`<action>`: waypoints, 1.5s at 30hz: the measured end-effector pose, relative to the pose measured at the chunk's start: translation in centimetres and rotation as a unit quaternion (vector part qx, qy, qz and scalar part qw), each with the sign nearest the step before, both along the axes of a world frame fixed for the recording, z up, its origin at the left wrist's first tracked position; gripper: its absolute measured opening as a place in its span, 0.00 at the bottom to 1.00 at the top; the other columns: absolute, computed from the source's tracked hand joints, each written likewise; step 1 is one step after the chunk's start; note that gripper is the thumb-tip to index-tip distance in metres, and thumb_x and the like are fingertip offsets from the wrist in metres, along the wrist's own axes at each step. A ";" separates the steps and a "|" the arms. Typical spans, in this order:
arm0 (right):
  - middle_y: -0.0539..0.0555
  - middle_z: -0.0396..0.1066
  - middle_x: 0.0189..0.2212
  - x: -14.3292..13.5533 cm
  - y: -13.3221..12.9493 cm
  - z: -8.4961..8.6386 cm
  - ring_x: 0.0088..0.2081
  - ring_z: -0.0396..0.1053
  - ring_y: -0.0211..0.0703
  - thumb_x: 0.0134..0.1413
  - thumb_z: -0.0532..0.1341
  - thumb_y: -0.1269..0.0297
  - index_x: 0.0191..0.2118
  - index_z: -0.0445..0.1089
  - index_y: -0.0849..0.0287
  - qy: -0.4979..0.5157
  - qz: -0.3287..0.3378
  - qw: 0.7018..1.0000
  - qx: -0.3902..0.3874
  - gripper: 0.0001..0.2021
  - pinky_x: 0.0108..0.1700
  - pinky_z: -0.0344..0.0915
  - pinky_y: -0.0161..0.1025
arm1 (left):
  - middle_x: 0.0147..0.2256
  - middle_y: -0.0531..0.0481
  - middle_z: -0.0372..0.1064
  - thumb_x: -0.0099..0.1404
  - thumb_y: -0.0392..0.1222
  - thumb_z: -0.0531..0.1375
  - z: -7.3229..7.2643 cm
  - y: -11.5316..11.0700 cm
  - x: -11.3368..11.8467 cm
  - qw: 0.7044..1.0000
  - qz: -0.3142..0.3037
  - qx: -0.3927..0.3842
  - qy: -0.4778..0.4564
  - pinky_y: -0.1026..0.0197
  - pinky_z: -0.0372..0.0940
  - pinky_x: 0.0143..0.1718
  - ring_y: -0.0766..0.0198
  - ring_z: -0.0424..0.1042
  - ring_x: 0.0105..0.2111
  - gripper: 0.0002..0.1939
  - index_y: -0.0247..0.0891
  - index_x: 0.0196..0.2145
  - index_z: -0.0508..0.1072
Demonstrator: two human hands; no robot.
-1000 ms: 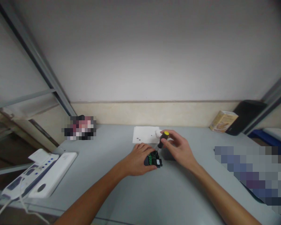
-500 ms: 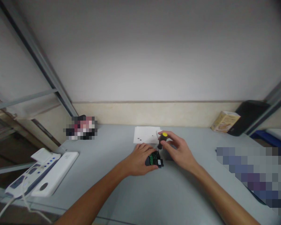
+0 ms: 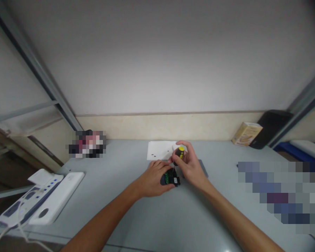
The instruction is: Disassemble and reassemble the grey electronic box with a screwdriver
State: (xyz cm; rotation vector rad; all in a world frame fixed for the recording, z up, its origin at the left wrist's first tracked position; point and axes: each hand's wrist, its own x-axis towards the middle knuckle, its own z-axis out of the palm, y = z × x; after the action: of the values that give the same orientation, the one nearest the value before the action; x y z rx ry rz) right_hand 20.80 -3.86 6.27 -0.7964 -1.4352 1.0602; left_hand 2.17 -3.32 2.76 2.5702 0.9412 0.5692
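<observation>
My left hand [image 3: 153, 178] is closed around the edges of a small black device with a green circuit board [image 3: 167, 177], keeping it on the table. In my right hand [image 3: 189, 164] is a screwdriver [image 3: 179, 154] with a black handle and yellow end. It stands tilted, its shaft reaching down to the device; the tip is too small to make out. Behind the hands lies white paper [image 3: 157, 148] with several tiny dark pieces on it. A flat grey object [image 3: 203, 168] shows partly from behind my right hand.
On the grey table [image 3: 147, 220], a white power strip [image 3: 28, 199] with cables and a long white case [image 3: 59, 199] lie at the left. A yellow box [image 3: 247, 133] and a black panel [image 3: 270, 127] lean by the back wall at right. Blurred items sit at both sides.
My right hand has turned around the screwdriver handle, its fingers shifting and the handle tilting more. The flat grey object has come into sight beside it. The view has shifted slightly.
</observation>
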 end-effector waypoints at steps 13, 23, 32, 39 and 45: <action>0.45 0.59 0.25 -0.9 0.7 -0.4 0.24 0.58 0.38 0.62 0.57 0.43 0.43 0.62 0.51 0.022 -0.022 1.000 -0.001 0.17 0.28 0.61 0.35 | 0.53 0.45 0.69 0.59 0.49 0.68 0.0 -0.1 0.5 1.000 0.016 -0.017 -0.014 0.46 0.57 0.59 0.50 0.64 0.55 0.28 0.45 0.56 0.67; 0.52 0.69 0.38 0.0 0.4 0.5 0.35 0.68 0.42 0.59 0.63 0.52 0.34 0.58 0.53 0.142 0.059 0.985 -0.073 0.15 0.39 0.65 0.39 | 0.53 0.46 0.70 0.61 0.53 0.67 -0.1 0.1 0.4 0.999 0.005 -0.012 -0.033 0.48 0.56 0.59 0.51 0.63 0.54 0.27 0.45 0.55 0.68; 0.50 0.60 0.27 0.2 1.1 0.5 0.28 0.61 0.41 0.66 0.49 0.43 0.41 0.67 0.54 0.169 0.072 0.976 -0.115 0.20 0.34 0.62 0.40 | 0.52 0.48 0.71 0.60 0.52 0.68 -0.1 0.1 0.3 0.998 -0.004 -0.031 -0.052 0.49 0.55 0.60 0.52 0.60 0.54 0.27 0.46 0.55 0.69; 0.49 0.69 0.32 1.1 1.1 0.3 0.30 0.64 0.38 0.57 0.67 0.54 0.32 0.61 0.53 0.217 0.116 0.962 -0.122 0.15 0.36 0.62 0.37 | 0.50 0.49 0.71 0.60 0.50 0.68 -0.6 0.2 0.4 0.998 -0.007 -0.018 -0.060 0.50 0.56 0.60 0.54 0.62 0.51 0.25 0.45 0.53 0.71; 0.45 0.54 0.21 0.7 1.5 0.3 0.22 0.51 0.36 0.63 0.57 0.45 0.39 0.68 0.53 0.258 0.135 0.947 -0.134 0.16 0.28 0.55 0.35 | 0.50 0.48 0.71 0.60 0.51 0.68 -0.5 0.2 0.3 0.998 -0.003 -0.013 -0.054 0.49 0.57 0.59 0.53 0.62 0.51 0.27 0.45 0.56 0.69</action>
State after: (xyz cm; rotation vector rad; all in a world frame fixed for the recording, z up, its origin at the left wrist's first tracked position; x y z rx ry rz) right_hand 21.53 -2.32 6.59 -0.4595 -0.9755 1.5660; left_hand 2.50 -3.09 2.22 2.4916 0.8998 0.6816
